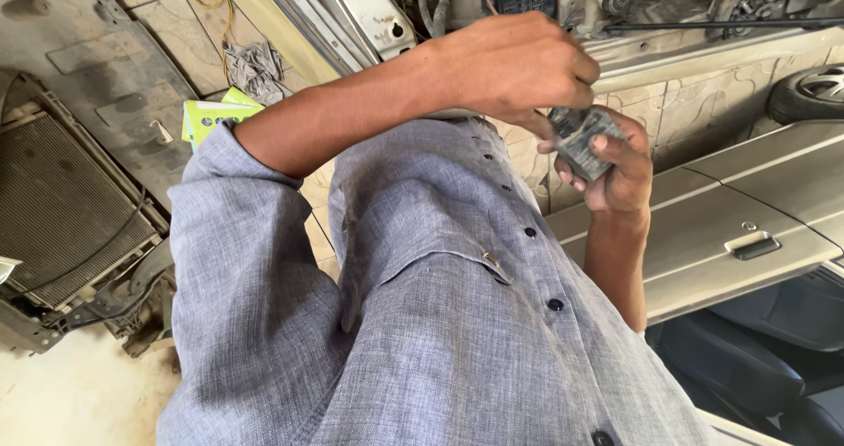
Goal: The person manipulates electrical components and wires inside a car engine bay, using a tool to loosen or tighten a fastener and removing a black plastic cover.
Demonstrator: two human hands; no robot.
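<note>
1. Gripping a small grey block-shaped part (582,140) in our right hand (615,178), we hold it at chest height.
2. Our left hand (519,63) pinches its top edge.
3. A beige car door (703,226) lies below.

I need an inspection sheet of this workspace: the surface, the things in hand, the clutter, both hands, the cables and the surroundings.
Surface: dusty patterned floor tiles; paler bare floor at lower left.
Things in hand: small dark grey block part, worn and dirty, held in front of the grey shirt.
Clutter: crumpled grey rag; green and white packet on the floor.
Hands: right hand cups the part from below; left hand pinches its top, arm crossing over.
Cables: yellow cord on the tiles; dark hoses in the open engine bay.
Surroundings: radiator lying at left; beige car door with handle; wheel at right.
</note>
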